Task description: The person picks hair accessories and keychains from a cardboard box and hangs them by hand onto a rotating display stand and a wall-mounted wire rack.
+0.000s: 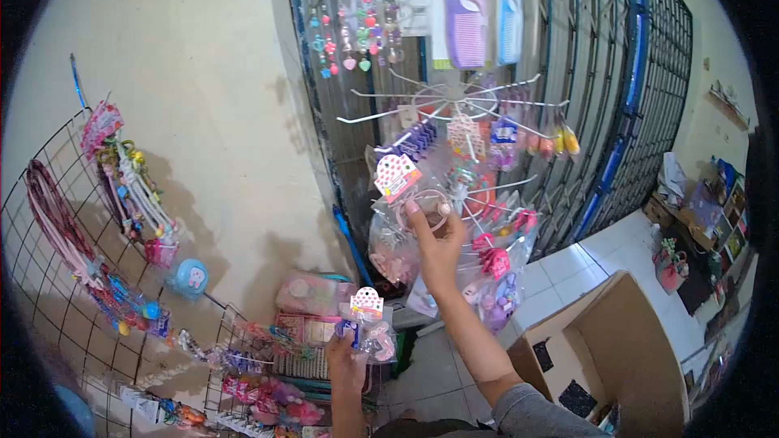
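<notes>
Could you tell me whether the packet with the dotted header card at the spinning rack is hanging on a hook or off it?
Cannot tell. The right hand grips the packet at the rack, but its hook is hidden.

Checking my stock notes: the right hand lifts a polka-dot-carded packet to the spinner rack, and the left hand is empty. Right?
Not quite. The head view shows the left hand holding a packet too; the right hand does lift its packet at the rack.
</notes>
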